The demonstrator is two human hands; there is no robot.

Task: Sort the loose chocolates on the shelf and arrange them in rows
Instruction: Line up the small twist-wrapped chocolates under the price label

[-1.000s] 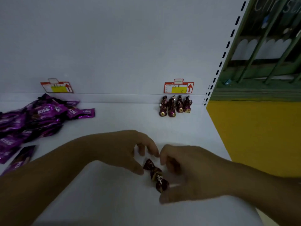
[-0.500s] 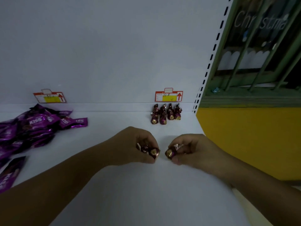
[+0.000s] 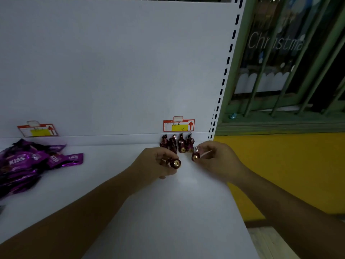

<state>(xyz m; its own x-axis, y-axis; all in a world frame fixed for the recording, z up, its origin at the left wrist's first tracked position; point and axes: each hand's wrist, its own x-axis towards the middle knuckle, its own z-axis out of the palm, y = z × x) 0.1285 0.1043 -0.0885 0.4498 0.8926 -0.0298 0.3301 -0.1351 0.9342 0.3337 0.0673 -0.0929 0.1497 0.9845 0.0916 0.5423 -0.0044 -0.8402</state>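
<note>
Red chocolates: at least six; price tags: two; purple packets: uncounted pile.

A: Light level?
B: Dim, bluish; the white metal shelf reads grey.
A: Highlights?
B: One soft pale patch on it between the wrists. Glints on the purple foil packets, on the gold end of the dark red wrapped chocolate pinched by the left hand, and on the second dark red wrapped chocolate in the right hand.
A: Shadows?
B: Faint, soft-edged.
A: Distortion?
B: Wide-angle: the white slotted shelf upright bows. Left-edge packets smeared.
</note>
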